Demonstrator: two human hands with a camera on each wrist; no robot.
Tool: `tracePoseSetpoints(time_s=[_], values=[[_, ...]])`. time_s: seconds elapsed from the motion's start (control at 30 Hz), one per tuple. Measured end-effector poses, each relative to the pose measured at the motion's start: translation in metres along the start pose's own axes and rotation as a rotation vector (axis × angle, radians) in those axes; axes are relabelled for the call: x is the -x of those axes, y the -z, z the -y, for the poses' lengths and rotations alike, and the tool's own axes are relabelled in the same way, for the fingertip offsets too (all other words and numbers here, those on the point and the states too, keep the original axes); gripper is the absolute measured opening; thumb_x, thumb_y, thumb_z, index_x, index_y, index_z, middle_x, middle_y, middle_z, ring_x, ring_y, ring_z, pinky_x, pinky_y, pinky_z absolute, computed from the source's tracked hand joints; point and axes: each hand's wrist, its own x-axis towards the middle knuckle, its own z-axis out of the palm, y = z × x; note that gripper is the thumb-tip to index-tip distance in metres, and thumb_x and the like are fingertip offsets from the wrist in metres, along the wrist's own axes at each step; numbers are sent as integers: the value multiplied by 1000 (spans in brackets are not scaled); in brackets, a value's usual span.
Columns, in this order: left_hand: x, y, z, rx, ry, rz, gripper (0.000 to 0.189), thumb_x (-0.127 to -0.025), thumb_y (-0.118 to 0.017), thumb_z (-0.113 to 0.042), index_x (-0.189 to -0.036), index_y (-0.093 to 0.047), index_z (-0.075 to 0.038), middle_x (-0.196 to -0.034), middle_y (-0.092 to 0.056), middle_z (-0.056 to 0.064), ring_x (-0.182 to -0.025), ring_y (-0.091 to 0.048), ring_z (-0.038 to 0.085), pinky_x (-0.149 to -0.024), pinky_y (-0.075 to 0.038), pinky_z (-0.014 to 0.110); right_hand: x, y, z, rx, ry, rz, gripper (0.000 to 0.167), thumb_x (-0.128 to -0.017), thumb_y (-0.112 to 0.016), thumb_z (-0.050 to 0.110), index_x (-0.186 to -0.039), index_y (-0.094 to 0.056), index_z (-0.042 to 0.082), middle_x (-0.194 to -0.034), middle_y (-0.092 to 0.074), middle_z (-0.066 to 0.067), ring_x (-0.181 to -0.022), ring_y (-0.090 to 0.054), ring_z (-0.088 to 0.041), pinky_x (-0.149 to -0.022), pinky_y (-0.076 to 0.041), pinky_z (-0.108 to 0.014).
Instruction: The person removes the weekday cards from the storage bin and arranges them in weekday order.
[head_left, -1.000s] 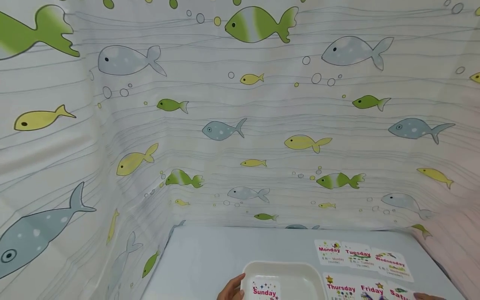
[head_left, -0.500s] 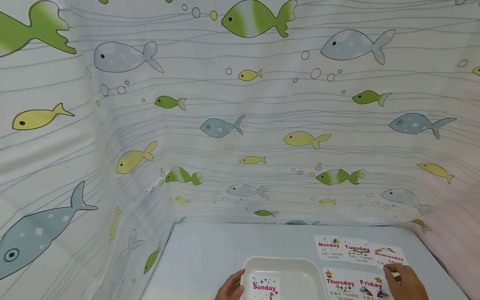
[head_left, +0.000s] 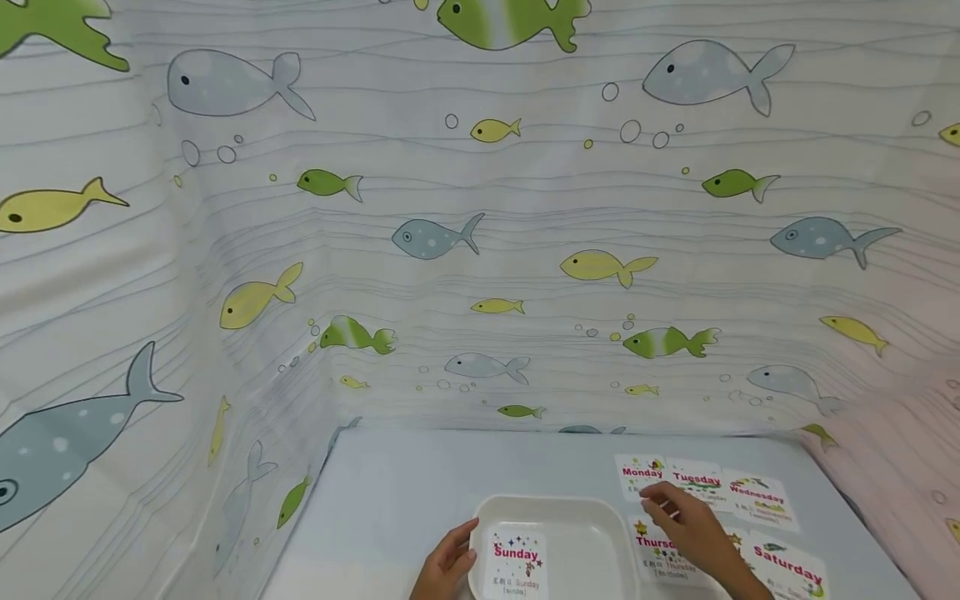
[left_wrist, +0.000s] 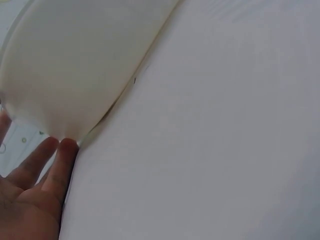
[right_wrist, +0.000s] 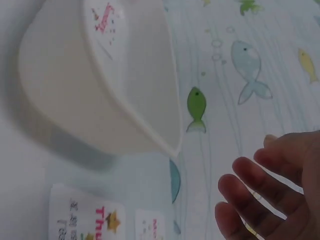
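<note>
My left hand point(head_left: 444, 562) holds the left side of a white tray point(head_left: 555, 502), its fingertips at the rim and, in the left wrist view, against the tray's outer wall. A Sunday card point(head_left: 515, 575) lies inside on the tray's left. My right hand point(head_left: 693, 529) hovers over the word cards right of the tray, fingers loosely bent and holding nothing in the right wrist view. It partly covers the Thursday card point(head_left: 663, 568) and mostly hides the Friday card. Beside its wrist lies the Saturday card point(head_left: 787, 567).
A back row holds the Monday card point(head_left: 637, 472), the Tuesday card point(head_left: 697, 479) and the Wednesday card point(head_left: 757, 496). They lie on a pale table point(head_left: 420, 467). Fish-printed curtains point(head_left: 525, 192) hang behind the table and along its sides.
My right hand has come in from the lower right, passed over the Saturday card and moved left to the Thursday card. My left hand stays at the tray. The head view has tilted slightly down.
</note>
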Motion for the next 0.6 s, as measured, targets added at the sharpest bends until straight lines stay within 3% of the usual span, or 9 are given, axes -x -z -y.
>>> tracePoseSetpoints(time_s=[0.13, 0.27, 0.47, 0.6], values=[[1, 1, -1, -35, -8, -18, 50, -103, -55, -29, -150, -45, -13, -151, -46, 23, -125, -61, 21, -95, -50, 14, -9, -8, 19, -75, 205, 64, 22, -99, -63, 28, -115, -66, 13, -94, -70, 2, -77, -63, -1, -66, -56, -21], [-3, 2, 0, -84, -34, -37, 49, -103, -56, -29, -149, -46, -15, -151, -47, 20, -127, -60, 23, -96, -48, 12, -23, -16, 36, -82, 348, 121, 21, -99, -64, 28, -115, -66, 16, -98, -72, 1, -85, -65, -1, -71, -57, -23], [-6, 5, 0, -108, -54, -61, 47, -103, -56, -27, -148, -48, -18, -151, -48, 19, -132, -55, 36, -98, -47, 12, -38, -31, 56, -49, 371, 243, 22, -96, -67, 34, -114, -68, 21, -106, -73, -2, -94, -67, -4, -80, -57, -23], [-3, 3, 1, -82, -52, -43, 48, -102, -57, -25, -148, -48, -17, -151, -47, 19, -133, -53, 37, -98, -45, 12, -44, -41, 61, -37, 394, 299, 22, -96, -68, 32, -114, -68, 20, -107, -73, -2, -95, -67, -7, -80, -58, -23]])
